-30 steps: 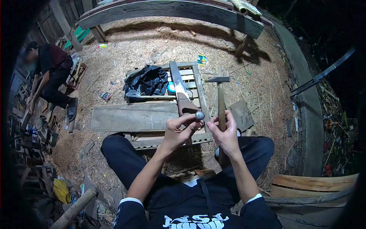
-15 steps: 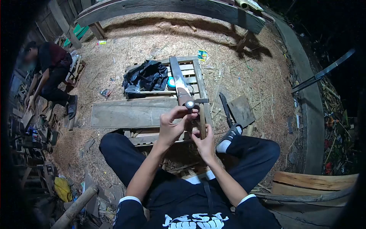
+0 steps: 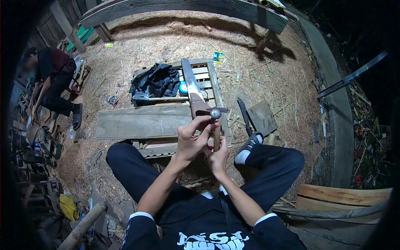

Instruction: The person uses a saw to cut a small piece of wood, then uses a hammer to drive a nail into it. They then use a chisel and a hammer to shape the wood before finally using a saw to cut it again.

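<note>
My left hand [image 3: 191, 139] pinches a metal piece with a round, shiny end [image 3: 215, 113] between thumb and fingers; its lower part is hidden by the hand. Close beside it, my right hand [image 3: 218, 156] is closed round the wooden handle of a hammer [image 3: 217, 137], whose dark head lies behind the round end in this view. Beyond both hands, a long flat metal blade with a brown lower part [image 3: 191, 81] rests on a slatted wooden pallet [image 3: 216, 83]. A wide wooden board [image 3: 141, 123] lies across the pallet's near side.
A black plastic bag [image 3: 156, 85] and a blue round item [image 3: 183, 88] sit on the pallet. Right of it lie a dark blade [image 3: 243, 114] and a flat board [image 3: 262, 118]. Another person [image 3: 56, 83] bends down at left. A heavy beam [image 3: 183, 12] spans the back.
My right hand and the hammer have moved left, towards my left hand. The round metal end has shifted slightly right and now overlaps the hammer head. The view has shifted a little.
</note>
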The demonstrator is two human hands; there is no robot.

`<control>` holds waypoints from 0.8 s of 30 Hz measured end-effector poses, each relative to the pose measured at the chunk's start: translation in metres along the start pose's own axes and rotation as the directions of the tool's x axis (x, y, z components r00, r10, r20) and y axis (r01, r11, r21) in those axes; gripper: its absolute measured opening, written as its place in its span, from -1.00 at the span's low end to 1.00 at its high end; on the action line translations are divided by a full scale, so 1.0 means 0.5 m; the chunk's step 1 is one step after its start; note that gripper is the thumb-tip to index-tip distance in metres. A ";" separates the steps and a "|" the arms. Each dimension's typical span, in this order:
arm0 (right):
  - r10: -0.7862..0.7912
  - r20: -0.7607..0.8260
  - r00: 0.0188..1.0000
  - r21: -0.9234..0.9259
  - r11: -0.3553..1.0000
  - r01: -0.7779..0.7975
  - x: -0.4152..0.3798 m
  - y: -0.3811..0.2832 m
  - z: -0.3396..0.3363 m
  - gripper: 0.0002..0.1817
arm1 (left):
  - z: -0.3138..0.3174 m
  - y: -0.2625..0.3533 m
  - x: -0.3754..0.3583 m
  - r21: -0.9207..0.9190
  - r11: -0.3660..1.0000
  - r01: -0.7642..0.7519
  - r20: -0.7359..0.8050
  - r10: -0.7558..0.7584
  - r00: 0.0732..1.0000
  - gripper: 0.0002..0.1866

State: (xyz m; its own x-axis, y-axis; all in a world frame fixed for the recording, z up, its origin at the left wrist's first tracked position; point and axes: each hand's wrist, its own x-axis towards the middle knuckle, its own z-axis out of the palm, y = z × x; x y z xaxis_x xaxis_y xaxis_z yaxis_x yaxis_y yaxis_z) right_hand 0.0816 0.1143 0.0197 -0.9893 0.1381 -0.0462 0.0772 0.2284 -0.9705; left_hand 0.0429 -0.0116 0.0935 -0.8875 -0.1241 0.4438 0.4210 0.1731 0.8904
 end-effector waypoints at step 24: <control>0.056 -0.062 0.997 0.071 0.996 -0.051 -0.010 0.020 -0.001 -0.48 | -0.021 0.011 -0.014 -0.100 0.989 0.106 0.180 -0.086 0.980 -0.70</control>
State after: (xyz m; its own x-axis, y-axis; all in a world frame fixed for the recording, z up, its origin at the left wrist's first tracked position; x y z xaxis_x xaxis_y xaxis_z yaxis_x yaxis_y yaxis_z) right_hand 0.0873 0.1164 0.0104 -0.9740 0.2097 -0.0857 0.1190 0.1518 -0.9812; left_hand 0.0535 -0.0200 0.0961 -0.9398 0.0397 0.3395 0.3414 0.0606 0.9379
